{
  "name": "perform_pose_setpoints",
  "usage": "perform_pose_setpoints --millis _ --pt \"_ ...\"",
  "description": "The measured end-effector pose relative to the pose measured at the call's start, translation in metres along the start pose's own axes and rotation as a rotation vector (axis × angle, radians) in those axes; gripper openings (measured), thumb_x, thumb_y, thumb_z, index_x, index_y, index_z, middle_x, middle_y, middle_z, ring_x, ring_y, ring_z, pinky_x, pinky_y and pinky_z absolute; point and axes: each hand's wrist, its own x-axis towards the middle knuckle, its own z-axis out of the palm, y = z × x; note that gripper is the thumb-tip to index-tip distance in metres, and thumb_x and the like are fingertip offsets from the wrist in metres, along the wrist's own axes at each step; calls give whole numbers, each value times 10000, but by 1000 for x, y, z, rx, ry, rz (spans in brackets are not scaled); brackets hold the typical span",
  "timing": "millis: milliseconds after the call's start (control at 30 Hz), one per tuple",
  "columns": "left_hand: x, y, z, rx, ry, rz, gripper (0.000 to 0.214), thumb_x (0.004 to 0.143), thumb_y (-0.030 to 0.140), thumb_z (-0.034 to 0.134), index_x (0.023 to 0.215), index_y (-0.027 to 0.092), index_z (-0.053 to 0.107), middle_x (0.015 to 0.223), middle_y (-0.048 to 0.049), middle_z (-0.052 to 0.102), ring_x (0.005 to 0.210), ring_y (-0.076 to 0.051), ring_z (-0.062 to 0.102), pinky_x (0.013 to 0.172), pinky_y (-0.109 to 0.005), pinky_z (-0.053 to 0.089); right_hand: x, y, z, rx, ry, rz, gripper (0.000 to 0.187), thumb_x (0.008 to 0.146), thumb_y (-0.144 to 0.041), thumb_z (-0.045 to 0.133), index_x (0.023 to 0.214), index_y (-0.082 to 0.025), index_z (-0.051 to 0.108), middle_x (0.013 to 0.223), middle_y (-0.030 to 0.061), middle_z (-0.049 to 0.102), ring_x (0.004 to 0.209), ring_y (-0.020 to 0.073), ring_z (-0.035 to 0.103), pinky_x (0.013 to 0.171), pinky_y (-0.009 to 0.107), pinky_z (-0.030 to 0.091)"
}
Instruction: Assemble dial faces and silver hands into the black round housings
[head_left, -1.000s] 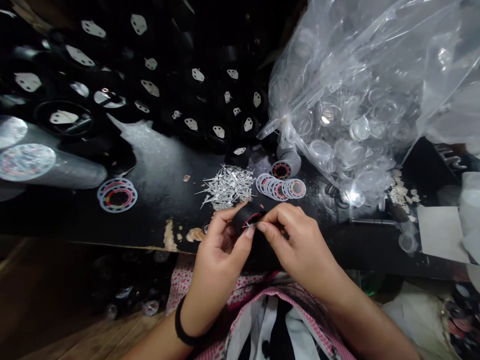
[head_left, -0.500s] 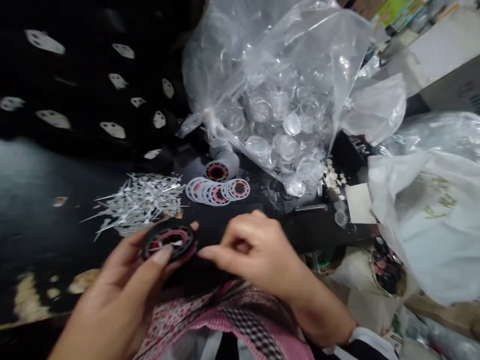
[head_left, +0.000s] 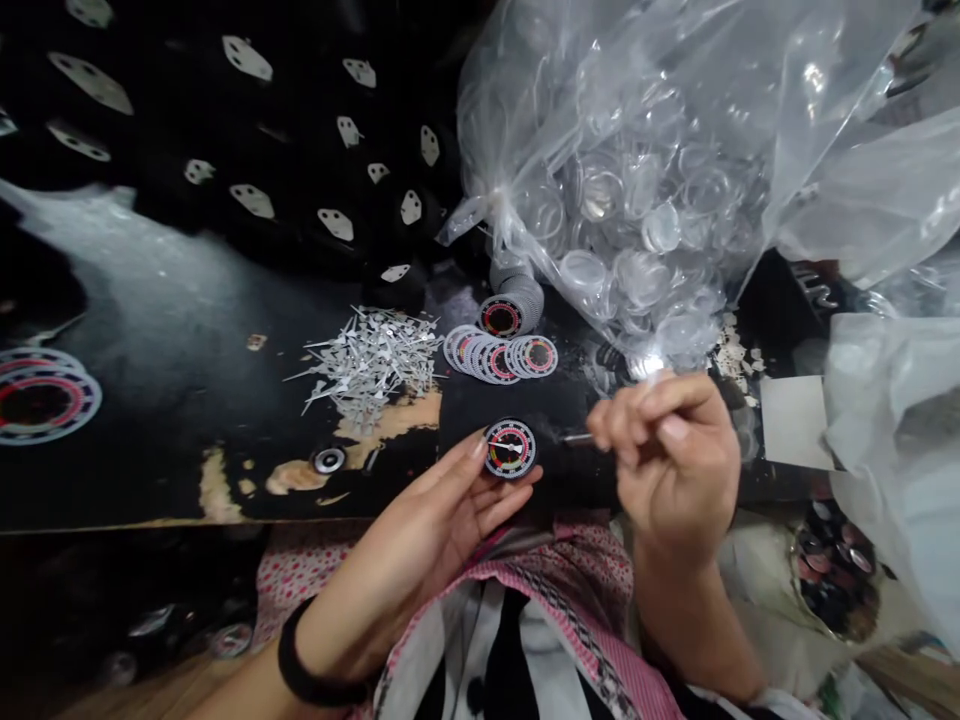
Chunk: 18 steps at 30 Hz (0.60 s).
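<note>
My left hand [head_left: 442,515] grips a small round gauge [head_left: 511,448] by its rim, dial face up. A white pointer lies across its black and red dial. In my right hand [head_left: 679,465], closed fingers hold a thin metal rod-like tool [head_left: 577,438], its tip directed toward the gauge; the rest is hidden by the fingers. Beyond the gauge lie overlapping dial plates [head_left: 495,358] in a row, with a stack of dial plates [head_left: 517,308] behind them. A heap of white pointers [head_left: 375,362] is left of these.
A clear plastic bag [head_left: 645,240] full of transparent round covers stands behind. Black parts with white plates [head_left: 255,200] fill the back left. Larger dials [head_left: 45,400] lie far left, and a small round metal piece [head_left: 328,460] near the front edge. A white card [head_left: 795,420] is at right.
My right hand has taken up the thin metal tool from the table. The gauge is now held flatter, its pointer lying across the dial. The view has shifted left.
</note>
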Motion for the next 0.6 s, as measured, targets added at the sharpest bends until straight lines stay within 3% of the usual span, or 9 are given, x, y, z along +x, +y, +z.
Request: perform_pose_setpoints --millis 133,300,467,600 --pt "0 0 0 -24 -65 9 216 827 303 762 994 167 744 1022 -89 790 939 -213 752 898 -327 577 -10 -5 30 -38 -247 -22 250 895 -103 446 886 -224 664 740 -13 542 608 114 494 580 301 439" --pt "-1 2 5 -32 -15 6 265 721 243 841 967 191 757 907 -20 778 764 -154 720 678 -218 572 -8 2 40 -324 -496 -162 276 883 -50 406 814 -209 621 754 3 571 732 134 547 668 302 489" --pt "0 3 7 -37 -7 -11 191 752 212 806 932 190 746 885 -23 777 833 -197 736 766 -278 590 -9 -9 35 -348 -497 -218 259 887 -61 423 757 -233 569 695 -12 558 651 130 562 609 290 518" --pt "3 1 4 -66 33 -18 116 832 214 738 941 178 723 995 -71 787 853 -197 755 863 -344 584 -16 -18 18 -733 -424 -481 309 917 -177 541 633 -296 517 582 -5 506 603 184 570 508 314 505"
